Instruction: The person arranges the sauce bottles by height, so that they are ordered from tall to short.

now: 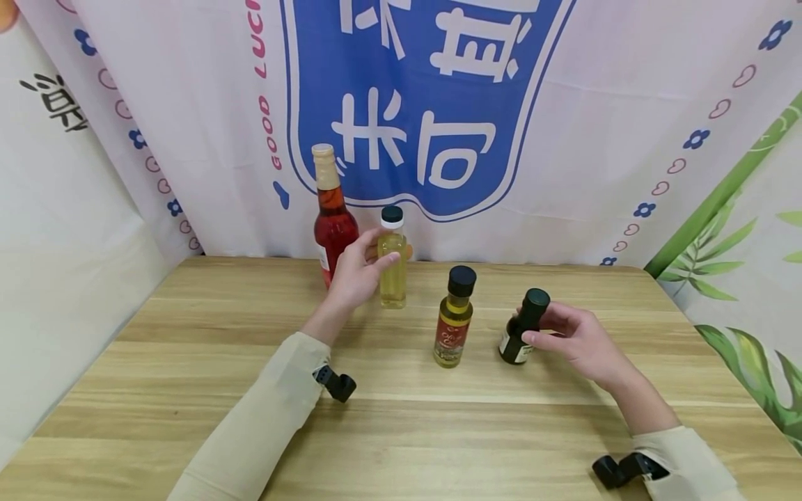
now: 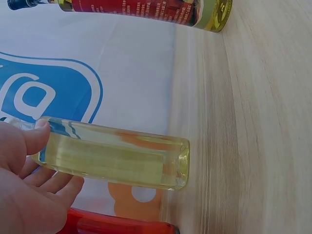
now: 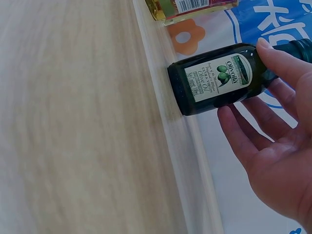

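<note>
The left hand (image 1: 357, 275) has its thumb and fingers curled round the upper part of a square-sided bottle of pale yellow oil (image 1: 392, 278), dark-capped and standing about upright near the back edge of the wooden table (image 1: 401, 445). The right hand (image 1: 583, 344) pinches the small dark green Olivoilà olive oil bottle (image 1: 514, 342) at its shoulder and neck, thumb on one side, fingers on the other; its long axis leans, cap toward the palm. Whether either base is off the wood I cannot tell. Between the two held bottles stands a red-labelled olive oil bottle (image 1: 452, 327), untouched, upright, and nearer the right hand. A tall red bottle (image 1: 334, 226) stands just beside the left hand, on its outer side.
</note>
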The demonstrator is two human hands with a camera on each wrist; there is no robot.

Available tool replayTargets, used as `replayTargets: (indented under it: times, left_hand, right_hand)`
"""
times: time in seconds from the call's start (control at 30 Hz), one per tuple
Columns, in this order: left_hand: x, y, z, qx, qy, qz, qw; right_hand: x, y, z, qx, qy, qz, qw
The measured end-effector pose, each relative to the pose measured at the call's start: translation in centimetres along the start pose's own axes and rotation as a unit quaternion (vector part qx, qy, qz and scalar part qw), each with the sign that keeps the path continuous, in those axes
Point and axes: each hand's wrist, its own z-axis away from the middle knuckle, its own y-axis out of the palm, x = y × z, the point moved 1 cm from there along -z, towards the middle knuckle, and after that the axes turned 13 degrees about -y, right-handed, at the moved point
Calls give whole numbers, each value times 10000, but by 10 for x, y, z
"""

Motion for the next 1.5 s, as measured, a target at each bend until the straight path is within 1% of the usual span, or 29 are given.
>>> replayTargets:
  times: [0.2, 0.33, 0.47, 0.57, 0.7, 0.9, 1.0, 1.1, 1.2, 1.3, 1.4, 1.5]
  left_hand:
    - [0, 2, -1, -9, -40, 18, 10000]
    - [0, 2, 0, -21, -50, -46, 10000]
    - [-3, 1, 1, -103, -5, -94, 9999]
    - [-5, 0, 5, -251, 69, -138, 9996]
    - [-7, -3, 13, -435, 182, -123, 9988]
    - [-10, -9, 33, -609, 406, 282, 9969]
    - [-10, -11, 41, -667, 543, 363, 9956]
    - [-9, -12, 48, -652, 609, 403, 9952]
    - [-10, -10, 56, -563, 628, 461, 9954]
    - [-12, -6, 64, -334, 706, 552, 9954]
    - [-14, 2, 72, 76, 762, 674, 9948]
    - [-15, 10, 78, 495, 715, 704, 9937]
  right_hand:
    - [0, 0, 0, 4, -44, -66, 10000]
    - [0, 0, 0, 13, -67, -52, 10000]
    - [-2, 0, 0, 21, -22, 26, 10000]
    - [-3, -1, 0, 22, 21, 83, 10000]
    - [-5, -1, -1, 38, 40, 86, 9999]
    - [-5, -2, 0, 48, 91, 101, 9999]
    - [-5, -1, 0, 32, 106, 84, 9999]
    - [-5, 0, 1, 28, 109, 66, 9999]
    - [-4, 0, 1, 28, 122, 71, 9999]
    - [-3, 0, 2, 9, 139, 85, 9999]
    - [-2, 0, 2, 7, 139, 91, 9999]
    - [-2, 0, 1, -2, 141, 7, 9999]
